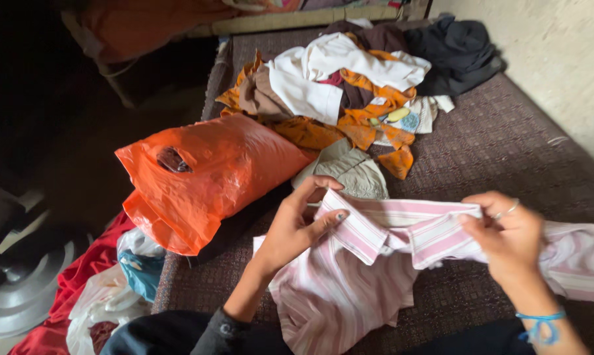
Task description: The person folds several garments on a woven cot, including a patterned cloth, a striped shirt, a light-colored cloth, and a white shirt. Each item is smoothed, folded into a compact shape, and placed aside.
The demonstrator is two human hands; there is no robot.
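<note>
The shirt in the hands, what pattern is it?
Pink and white stripes on the shirt, seen in the head view.

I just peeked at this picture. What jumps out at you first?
The bright orange plastic bag on the left of the bed grabs the eye first. Next, the pink striped shirt in front, its collar held by the left hand and the right hand. Behind them sits a jumbled pile of clothes.

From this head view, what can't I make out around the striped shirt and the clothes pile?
- Pink striped shirt: its right sleeve is cut by the frame edge; the left hand and right hand cover parts of the collar.
- Orange plastic bag: contents hidden by the plastic.
- Clothes pile: lower garments buried.
- Floor at left: too dark to read.
</note>
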